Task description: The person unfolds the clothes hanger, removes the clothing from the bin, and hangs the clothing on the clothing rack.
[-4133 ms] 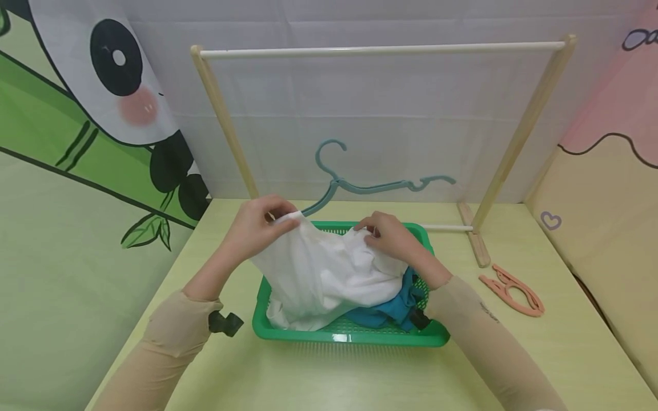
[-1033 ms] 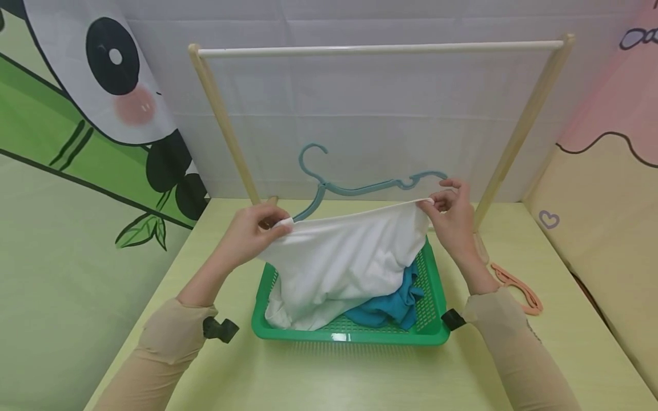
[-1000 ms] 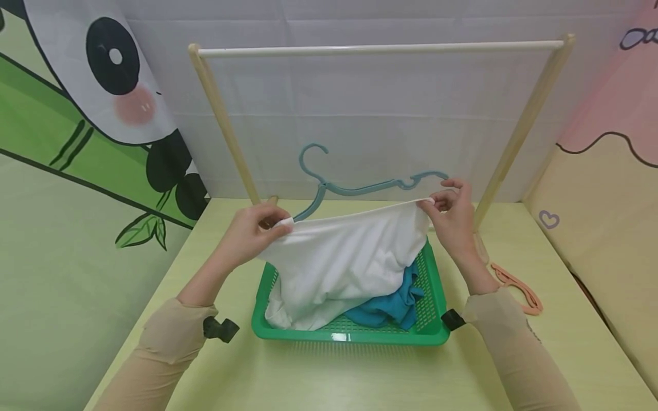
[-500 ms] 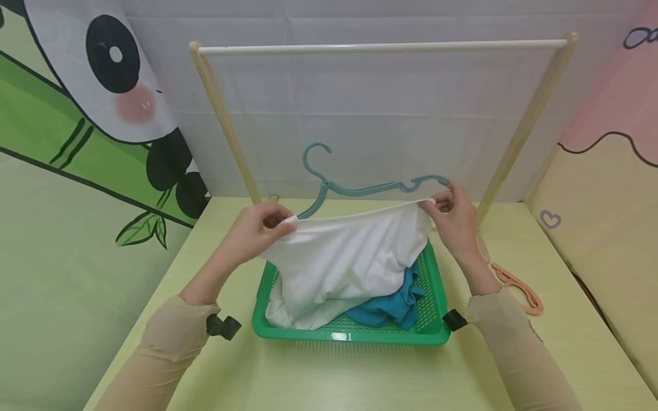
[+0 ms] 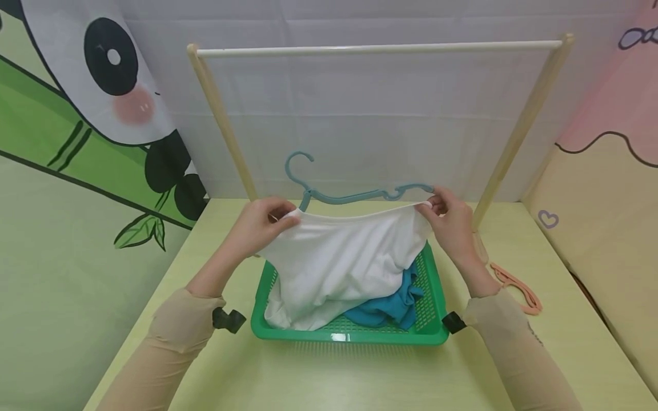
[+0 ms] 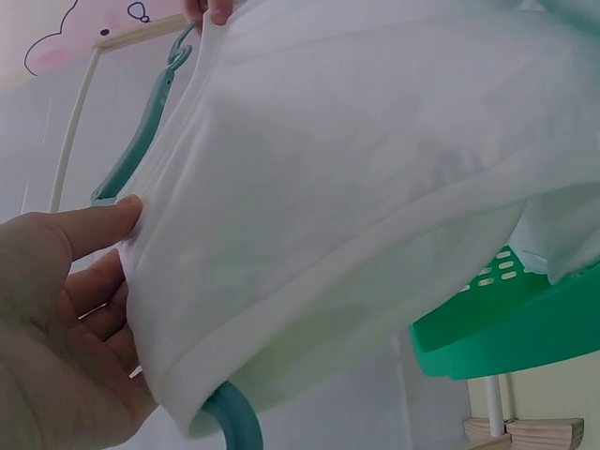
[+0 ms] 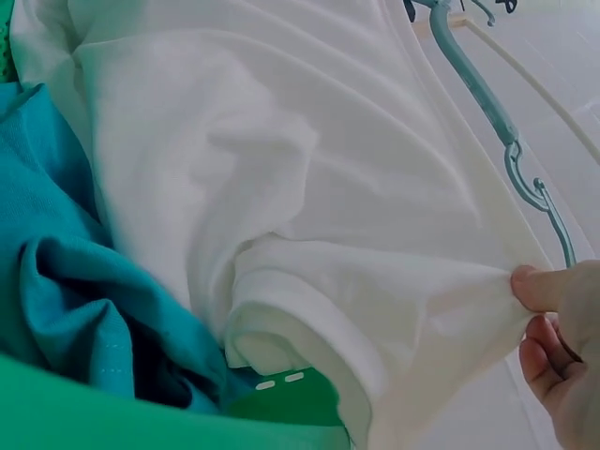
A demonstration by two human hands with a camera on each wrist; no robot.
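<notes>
Green printed cloth (image 5: pixel 110 188) lines the left side, and to the right of it we see the person's left hand (image 5: pixel 259 225): its thumb and fingers pinch the edge of the white garment (image 5: pixel 349 251). Just beyond, the blue-grey hanger (image 5: pixel 352 198) runs behind that edge; in the left wrist view one end pokes out of an opening in the white cloth. The garment sits between the two hands, its upper edge raised and its lower folds resting in the green basket (image 5: pixel 341 337), partly over a crumpled blue cloth (image 5: pixel 388 305). Next we come to the right hand (image 5: pixel 452 222) — thumb and forefinger gripping the garment's other corner, the remaining fingers curled. The hanger's far tip meets this hand in the head view, though we cannot tell whether they touch. Behind stands the rack (image 5: pixel 380 49), and farther right a coral hanger (image 5: pixel 519 283) lies on the pale table (image 5: pixel 329 379) — well apart from the basket.
</notes>
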